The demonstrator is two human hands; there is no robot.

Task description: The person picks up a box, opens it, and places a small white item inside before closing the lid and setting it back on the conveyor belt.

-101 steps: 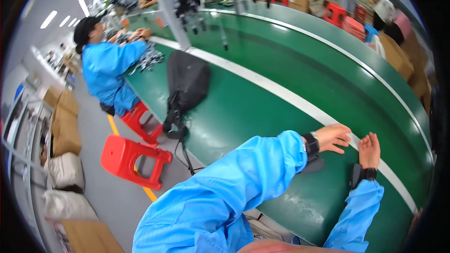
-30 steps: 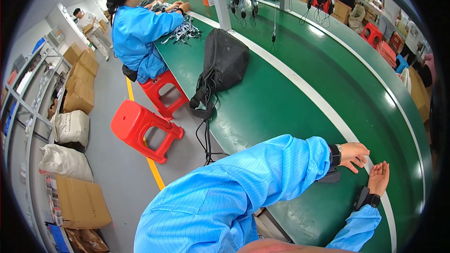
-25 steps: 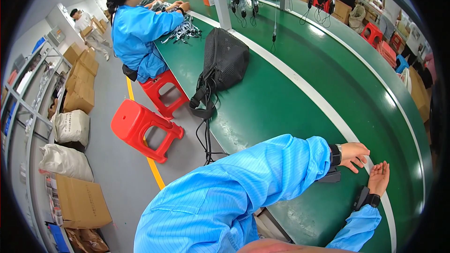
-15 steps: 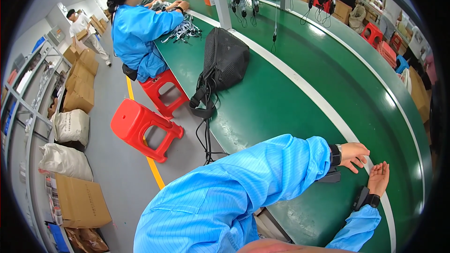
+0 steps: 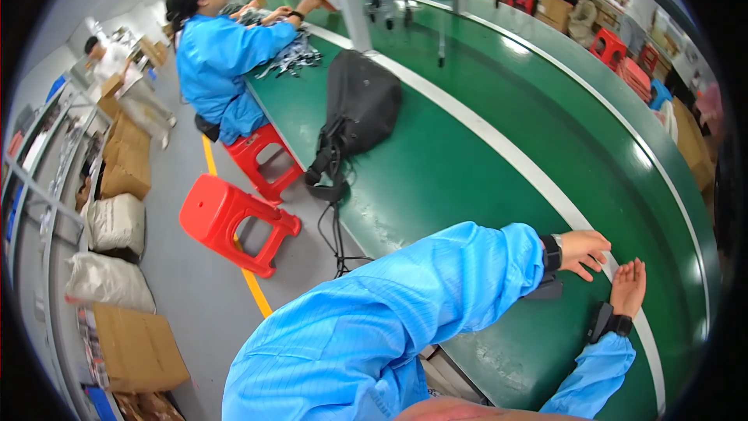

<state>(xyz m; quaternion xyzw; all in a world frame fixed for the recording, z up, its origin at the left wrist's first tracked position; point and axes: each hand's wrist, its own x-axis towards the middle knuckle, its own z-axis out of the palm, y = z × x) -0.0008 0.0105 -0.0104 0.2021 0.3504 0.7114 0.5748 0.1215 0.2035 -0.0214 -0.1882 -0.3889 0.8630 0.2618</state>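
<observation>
My left hand point(image 5: 584, 253) reaches over the green table from the left, with its fingers apart and nothing in them. Just beyond and to its right, my right hand point(image 5: 628, 287) is held with the palm partly turned up, its fingers stretched out and empty. A small gap separates the two hands, both near the white strip point(image 5: 538, 178) along the green table point(image 5: 436, 187). Black bands with dark box-shaped devices are strapped to both wrists, below light blue sleeves. Farther left, a black mesh backpack point(image 5: 360, 101) lies on the table, apart from my hands.
A co-worker in blue point(image 5: 226, 58) sits at the far left beside a pile of cables point(image 5: 292, 56). Two red stools point(image 5: 234, 222) stand on the floor. Cartons point(image 5: 140, 347), white sacks and a metal shelf line the left side. A grey post point(image 5: 348, 0) rises beyond the backpack.
The view has shifted slightly. My hands keep nearly the same pose. The co-worker's hand has lifted from the pile, and the person in white carrying a carton has come closer along the aisle.
</observation>
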